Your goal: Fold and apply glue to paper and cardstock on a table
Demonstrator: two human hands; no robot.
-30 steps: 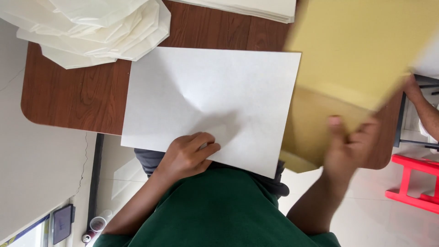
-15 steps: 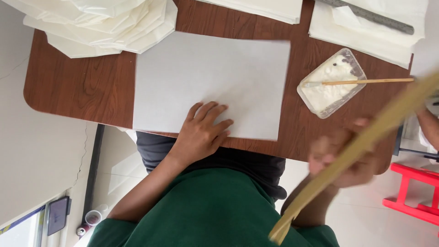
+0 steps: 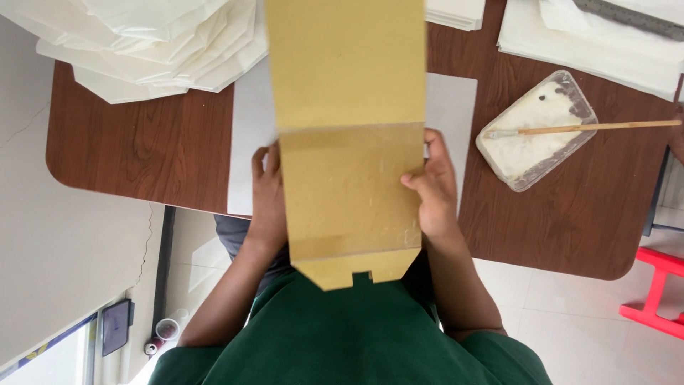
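Observation:
A long tan paper envelope with a folded flap at its near end is held up over the brown table. My left hand grips its left edge and my right hand grips its right edge. Under the envelope lies a white sheet of paper, mostly hidden.
A pile of white folded papers sits at the far left. A clear plastic tub of white paste with a wooden brush across it stands to the right. More white sheets and a metal ruler lie at the far right. A red stool stands beside the table.
My right hand swung the tan envelope from the right side to the middle, above the white sheet. My left hand left the sheet and took hold of the envelope's left edge.

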